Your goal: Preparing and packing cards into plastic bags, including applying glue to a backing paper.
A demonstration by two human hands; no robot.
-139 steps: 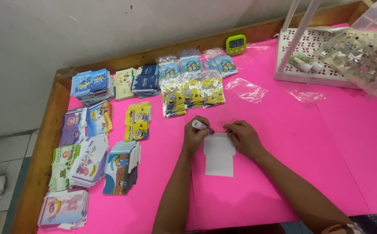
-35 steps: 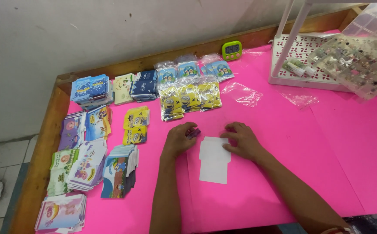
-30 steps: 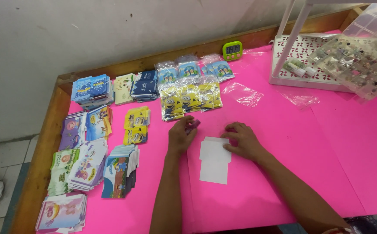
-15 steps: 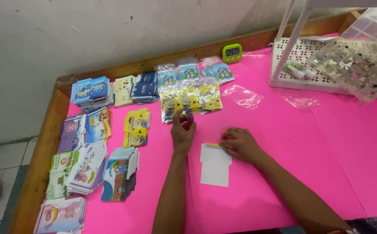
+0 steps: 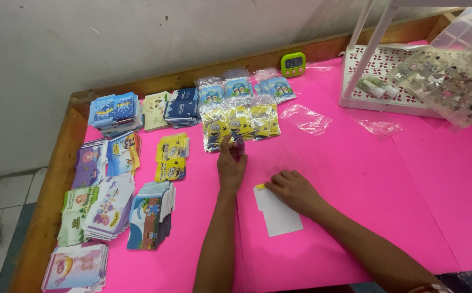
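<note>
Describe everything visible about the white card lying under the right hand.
The white card is a flat, plain rectangle, seemingly thin paper or card, with a small yellow tab at its upper left corner. It lies slightly tilted on the pink table cover. The right hand presses on its upper edge; the left hand is off it.

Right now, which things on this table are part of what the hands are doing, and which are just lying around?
In use: left hand at the yellow bagged cards; right hand on the white card.

Lying about: green timer, white basket, empty clear bag, card stacks.
</note>
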